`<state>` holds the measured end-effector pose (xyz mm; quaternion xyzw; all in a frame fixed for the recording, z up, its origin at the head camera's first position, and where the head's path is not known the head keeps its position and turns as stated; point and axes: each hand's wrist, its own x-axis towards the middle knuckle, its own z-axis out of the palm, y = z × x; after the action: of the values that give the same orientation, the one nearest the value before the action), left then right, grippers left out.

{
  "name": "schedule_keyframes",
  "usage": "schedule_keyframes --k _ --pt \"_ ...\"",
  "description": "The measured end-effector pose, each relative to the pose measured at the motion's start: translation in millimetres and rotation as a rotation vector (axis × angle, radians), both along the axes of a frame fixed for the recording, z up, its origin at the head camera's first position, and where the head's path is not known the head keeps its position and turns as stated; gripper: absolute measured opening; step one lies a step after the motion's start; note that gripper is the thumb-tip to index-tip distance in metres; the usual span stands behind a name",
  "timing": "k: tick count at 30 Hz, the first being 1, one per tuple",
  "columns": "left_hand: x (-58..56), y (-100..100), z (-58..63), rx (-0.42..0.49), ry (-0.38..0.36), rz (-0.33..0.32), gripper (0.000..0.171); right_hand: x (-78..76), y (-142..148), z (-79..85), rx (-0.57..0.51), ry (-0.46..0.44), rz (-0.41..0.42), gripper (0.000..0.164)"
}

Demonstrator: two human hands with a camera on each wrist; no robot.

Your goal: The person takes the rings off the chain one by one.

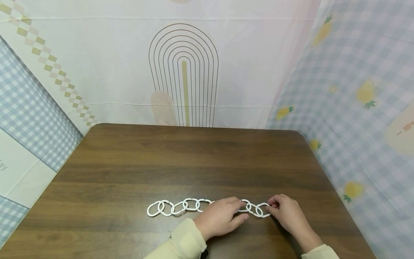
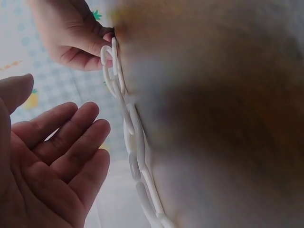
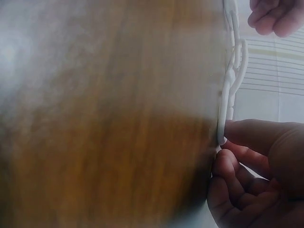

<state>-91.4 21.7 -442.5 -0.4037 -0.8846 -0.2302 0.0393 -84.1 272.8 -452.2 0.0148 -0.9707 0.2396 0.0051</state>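
Observation:
A chain of white plastic links lies in a roughly straight row across the front part of the table. My right hand is at its right end and pinches the last link between thumb and fingertips, as the right wrist view shows with the end link. Over the middle of the chain is my left hand, which covers some links in the head view. From the left wrist, the palm and loosely extended fingers of that hand appear apart from the chain, holding nothing.
The brown wooden table has rounded far corners. Behind it hangs a pale cloth with an arch pattern. Checked cloth with pineapple prints borders the right side, and blue checked cloth hangs at the left.

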Motion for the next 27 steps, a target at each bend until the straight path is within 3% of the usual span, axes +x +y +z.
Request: schedule_keyframes --k 10,20,27 --pt "-1.6 9 -1.1 -0.039 0.022 0.007 0.026 -0.3 0 -0.2 0.002 -0.007 0.013 0.010" --pt "-4.2 15 -2.1 -0.046 0.033 -0.008 0.022 2.6 0 2.9 0.018 -0.086 -0.017 0.013" --pt "-5.4 19 -2.7 -0.056 -0.002 -0.008 0.026 5.9 1 3.6 0.017 -0.095 -0.015 0.013"
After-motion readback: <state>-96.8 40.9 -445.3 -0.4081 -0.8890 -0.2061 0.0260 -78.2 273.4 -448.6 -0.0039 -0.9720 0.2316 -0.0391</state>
